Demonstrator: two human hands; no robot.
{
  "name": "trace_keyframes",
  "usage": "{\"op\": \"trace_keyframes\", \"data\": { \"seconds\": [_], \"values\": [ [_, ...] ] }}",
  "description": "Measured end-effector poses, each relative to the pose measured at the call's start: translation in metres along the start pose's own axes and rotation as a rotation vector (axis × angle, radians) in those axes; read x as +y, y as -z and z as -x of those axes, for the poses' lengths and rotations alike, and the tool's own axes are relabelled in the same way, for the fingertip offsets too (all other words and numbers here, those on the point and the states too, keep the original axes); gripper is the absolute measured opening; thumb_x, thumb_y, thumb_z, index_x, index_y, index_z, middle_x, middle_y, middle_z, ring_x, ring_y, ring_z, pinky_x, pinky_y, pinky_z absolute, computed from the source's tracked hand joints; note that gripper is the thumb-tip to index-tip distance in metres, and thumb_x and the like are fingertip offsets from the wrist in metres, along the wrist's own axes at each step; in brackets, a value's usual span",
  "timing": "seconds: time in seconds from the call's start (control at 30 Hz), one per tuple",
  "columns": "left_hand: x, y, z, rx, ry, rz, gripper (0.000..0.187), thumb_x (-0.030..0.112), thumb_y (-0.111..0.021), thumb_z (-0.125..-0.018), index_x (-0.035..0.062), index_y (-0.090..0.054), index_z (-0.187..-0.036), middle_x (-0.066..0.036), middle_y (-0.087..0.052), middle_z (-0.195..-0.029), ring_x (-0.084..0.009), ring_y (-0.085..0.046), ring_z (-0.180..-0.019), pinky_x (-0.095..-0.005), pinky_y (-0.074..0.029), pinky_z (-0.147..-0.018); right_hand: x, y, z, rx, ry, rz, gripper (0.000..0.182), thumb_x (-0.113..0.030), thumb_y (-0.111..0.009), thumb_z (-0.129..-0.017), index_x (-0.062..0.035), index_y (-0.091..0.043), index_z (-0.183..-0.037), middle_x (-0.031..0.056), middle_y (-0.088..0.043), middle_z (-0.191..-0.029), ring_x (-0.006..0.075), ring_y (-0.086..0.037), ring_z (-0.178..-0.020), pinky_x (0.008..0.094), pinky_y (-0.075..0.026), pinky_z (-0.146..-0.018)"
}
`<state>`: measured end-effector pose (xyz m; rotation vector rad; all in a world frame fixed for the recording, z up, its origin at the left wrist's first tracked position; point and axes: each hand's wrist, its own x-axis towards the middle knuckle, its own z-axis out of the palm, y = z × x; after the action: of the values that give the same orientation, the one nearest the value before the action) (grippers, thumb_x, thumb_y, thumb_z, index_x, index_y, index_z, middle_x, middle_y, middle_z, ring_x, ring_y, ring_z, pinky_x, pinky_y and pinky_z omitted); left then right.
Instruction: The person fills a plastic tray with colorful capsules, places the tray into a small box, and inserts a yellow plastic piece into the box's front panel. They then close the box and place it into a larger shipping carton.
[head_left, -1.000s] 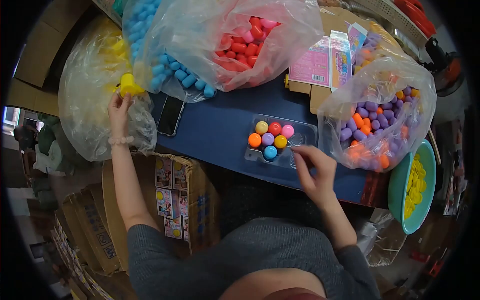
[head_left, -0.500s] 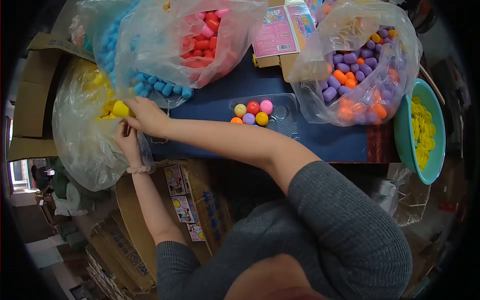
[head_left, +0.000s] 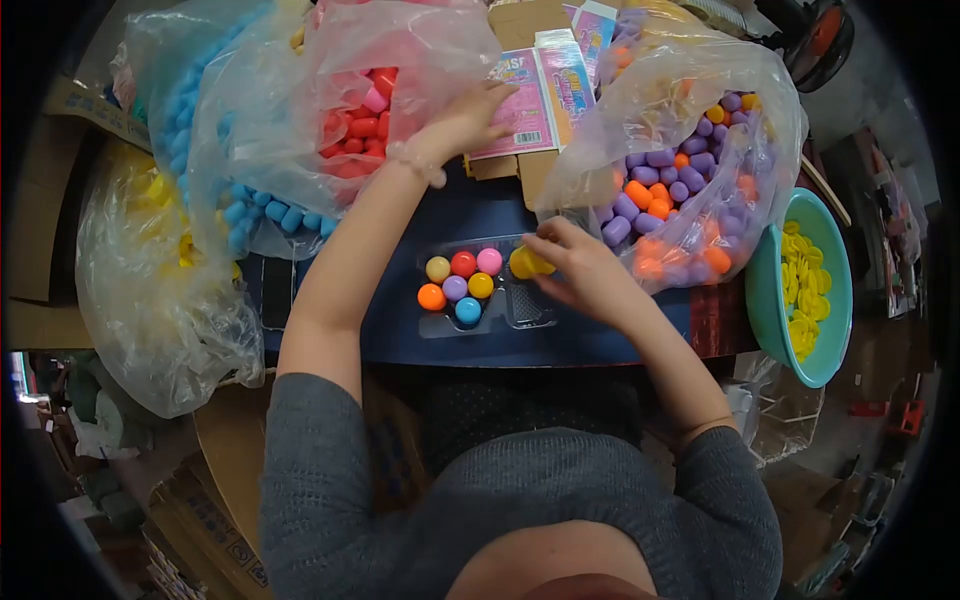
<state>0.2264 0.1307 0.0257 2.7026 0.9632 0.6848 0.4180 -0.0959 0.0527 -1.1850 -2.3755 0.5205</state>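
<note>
My right hand (head_left: 585, 268) is closed around a yellow cup-shaped plastic piece (head_left: 529, 263), low over the right part of a clear plastic tray (head_left: 533, 312). Several round-topped pieces in different colours fill the tray's left part, among them a red one (head_left: 463, 263), a blue one (head_left: 468, 310) and an orange one (head_left: 431, 297). My left hand (head_left: 468, 118) stretches to the back of the table, fingers apart and holding nothing. Its fingertips overlap the edge of a pink printed carton (head_left: 518, 95) that lies flat.
Clear bags hold blue pieces (head_left: 290, 215), red pieces (head_left: 365, 125) and purple and orange pieces (head_left: 690, 180). A bag with yellow pieces (head_left: 150, 300) hangs at the left table edge. On the right stands a teal basin (head_left: 838, 300) of yellow discs (head_left: 803, 285).
Both hands have left the yellow bag at the left. My right hand has brought the yellow piece over to the tray; my left hand has moved to the cartons.
</note>
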Motion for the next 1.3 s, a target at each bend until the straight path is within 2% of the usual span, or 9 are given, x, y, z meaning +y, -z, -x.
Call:
{"op": "trace_keyframes", "data": {
  "seconds": [0.13, 0.27, 0.47, 0.53, 0.77, 1.07, 1.13, 1.23, 1.3],
  "values": [
    [-0.037, 0.002, -0.053, -0.198, 0.222, 0.15, 0.134, 0.029, -0.095, -0.04, 0.0058, -0.021, -0.149, -0.02, -0.026, -0.15, -0.0356, -0.029, -0.138, -0.0376, -0.025, -0.116, 0.001, -0.024, -0.008, 0.046, 0.074, 0.163, 0.043, -0.013, -0.073, -0.076, -0.0087, -0.06, -0.117, 0.01, -0.057, -0.114, 0.0275, -0.057, -0.102, 0.0367, -0.049, -0.085],
    [-0.042, 0.005, -0.072, -0.275, 0.251, -0.034, 0.134, 0.026, -0.095, -0.038, 0.0046, -0.021, -0.148, -0.02, -0.025, -0.15, -0.0345, -0.03, -0.136, -0.0393, -0.028, -0.114, 0.005, -0.032, -0.006, 0.105, 0.14, 0.158, 0.037, -0.017, -0.069, -0.08, -0.0114, -0.06, -0.116, 0.0049, -0.058, -0.115, 0.0243, -0.053, -0.107, 0.038, -0.041, -0.09],
    [-0.055, 0.032, -0.086, -0.264, 0.478, 0.427, 0.065, 0.022, -0.09, -0.059, -0.0008, -0.059, -0.112, -0.011, -0.062, -0.107, -0.023, -0.062, -0.101, -0.035, -0.051, -0.085, -0.006, -0.004, 0.001, 0.148, 0.118, 0.087, 0.048, -0.015, -0.075, -0.075, -0.0096, -0.058, -0.12, 0.0122, -0.052, -0.128, 0.0279, -0.053, -0.111, 0.04, -0.043, -0.092],
    [-0.032, 0.07, -0.082, 0.142, 0.312, 0.432, 0.035, 0.03, -0.082, -0.072, 0.0033, -0.071, -0.092, -0.01, -0.065, -0.08, -0.0256, -0.064, -0.068, -0.0318, -0.05, -0.061, -0.009, 0.012, 0.007, 0.333, 0.121, -0.209, 0.053, -0.01, -0.074, -0.076, -0.0084, -0.056, -0.125, 0.0175, -0.047, -0.132, 0.0327, -0.052, -0.117, 0.0419, -0.044, -0.096],
    [0.168, 0.205, 0.001, 0.791, -0.36, -0.978, 0.019, 0.024, -0.074, -0.078, 0.0075, -0.069, -0.086, -0.009, -0.062, -0.09, -0.0266, -0.055, -0.084, -0.0404, -0.042, -0.071, -0.013, 0.106, -0.01, 1.115, 0.195, 0.359, 0.083, -0.017, -0.078, -0.076, -0.0022, -0.034, -0.145, 0.0229, -0.043, -0.137, 0.041, -0.055, -0.112, 0.0428, -0.049, -0.089],
    [0.329, 0.159, 0.072, 0.359, -0.531, -0.174, 0.04, 0.051, -0.071, -0.074, 0.0121, -0.064, -0.065, -0.007, -0.048, -0.092, -0.0283, -0.051, -0.094, -0.0391, -0.042, -0.079, -0.099, 0.106, 0.093, 0.606, 0.232, -0.313, 0.109, -0.024, -0.084, -0.073, 0.0019, -0.012, -0.151, 0.0239, -0.049, -0.132, 0.0355, -0.06, -0.11, 0.0395, -0.048, -0.093],
    [0.337, 0.119, 0.069, 0.6, -0.558, -0.225, 0.037, 0.048, -0.074, -0.076, 0.0131, -0.07, -0.09, -0.008, -0.049, -0.102, -0.0322, -0.05, -0.109, -0.0421, -0.041, -0.094, -0.098, 0.1, 0.131, 0.681, -0.15, -0.876, 0.102, -0.016, -0.081, -0.075, -0.0014, -0.015, -0.151, 0.0204, -0.048, -0.133, 0.0294, -0.057, -0.114, 0.0383, -0.048, -0.094],
    [0.327, 0.058, 0.078, 0.646, -0.06, 0.208, 0.077, 0.033, -0.077, -0.079, 0.0021, -0.04, -0.139, -0.017, -0.044, -0.132, -0.0321, -0.042, -0.127, -0.039, -0.031, -0.109, -0.046, 0.082, 0.166, 0.707, -0.191, -1.163, 0.076, -0.012, -0.068, -0.085, -0.0056, -0.026, -0.148, 0.013, -0.045, -0.134, 0.0202, -0.049, -0.122, 0.0346, -0.041, -0.1],
    [0.329, 0.009, 0.082, 0.441, 0.18, 0.646, 0.049, 0.026, -0.071, -0.082, 0.0043, -0.058, -0.124, -0.017, -0.054, -0.131, -0.0354, -0.045, -0.129, -0.0485, -0.027, -0.11, -0.03, 0.06, 0.174, 0.68, -0.212, -1.099, 0.06, -0.014, -0.063, -0.088, -0.0078, -0.035, -0.14, 0.0116, -0.047, -0.131, 0.0183, -0.05, -0.117, 0.0332, -0.04, -0.1]
  ]
}}
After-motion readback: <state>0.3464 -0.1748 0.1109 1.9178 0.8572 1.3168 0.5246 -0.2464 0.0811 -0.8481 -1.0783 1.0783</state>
